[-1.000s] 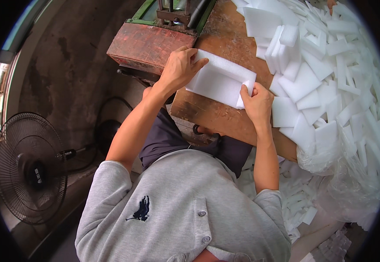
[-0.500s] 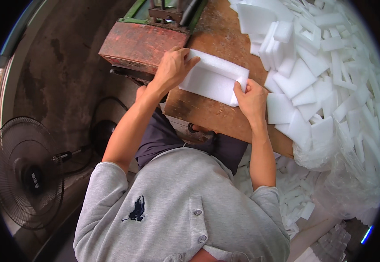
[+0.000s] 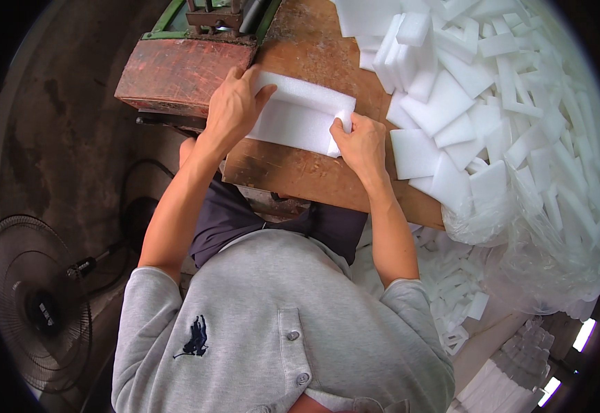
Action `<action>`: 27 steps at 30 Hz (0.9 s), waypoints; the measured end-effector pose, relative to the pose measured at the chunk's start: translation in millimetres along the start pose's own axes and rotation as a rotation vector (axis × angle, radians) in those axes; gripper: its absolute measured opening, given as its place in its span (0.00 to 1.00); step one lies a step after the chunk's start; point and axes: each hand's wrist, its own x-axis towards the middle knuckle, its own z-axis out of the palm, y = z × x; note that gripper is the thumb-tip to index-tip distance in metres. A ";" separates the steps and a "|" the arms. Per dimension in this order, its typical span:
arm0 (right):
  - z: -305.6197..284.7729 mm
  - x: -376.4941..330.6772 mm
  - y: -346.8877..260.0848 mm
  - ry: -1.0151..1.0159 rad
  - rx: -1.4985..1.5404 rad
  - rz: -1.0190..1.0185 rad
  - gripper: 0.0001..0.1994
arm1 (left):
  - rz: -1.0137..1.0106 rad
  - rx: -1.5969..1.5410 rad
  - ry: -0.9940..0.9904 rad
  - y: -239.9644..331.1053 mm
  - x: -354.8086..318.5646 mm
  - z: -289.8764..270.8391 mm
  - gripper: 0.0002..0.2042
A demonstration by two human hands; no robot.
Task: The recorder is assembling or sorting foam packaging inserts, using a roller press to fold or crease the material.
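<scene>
A white foam tray (image 3: 293,124) with raised edges lies on the brown wooden table (image 3: 314,41) in front of me. My left hand (image 3: 234,103) grips its left end, thumb on the near face and fingers round the outer edge. My right hand (image 3: 362,141) is closed on the right end wall, thumb on the inside near the front corner. Part of the tray's left end is hidden behind my left hand.
A green and red machine (image 3: 183,72) stands beyond my left hand at the table's edge. White foam pieces (image 3: 451,103) are heaped on the right, with clear plastic film (image 3: 520,255) below them. A black fan (image 3: 42,310) stands at lower left.
The whole view has shifted, so the table, tray and hands appear farther left and slightly higher. Both hands keep their hold on the tray, which stays in much the same place on the table.
</scene>
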 end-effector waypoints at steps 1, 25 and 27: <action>0.0 0.3 -0.2 0.000 -0.015 -0.012 0.18 | 0.157 0.044 0.039 2.2 -2.2 -3.0 0.26; -46.0 -27.9 19.1 0.083 0.099 0.023 0.13 | 0.301 -0.477 -0.204 11.5 39.1 -10.5 0.40; -103.5 -54.2 35.9 0.107 0.274 0.185 0.12 | 0.120 -0.753 -0.088 21.1 68.9 4.4 0.39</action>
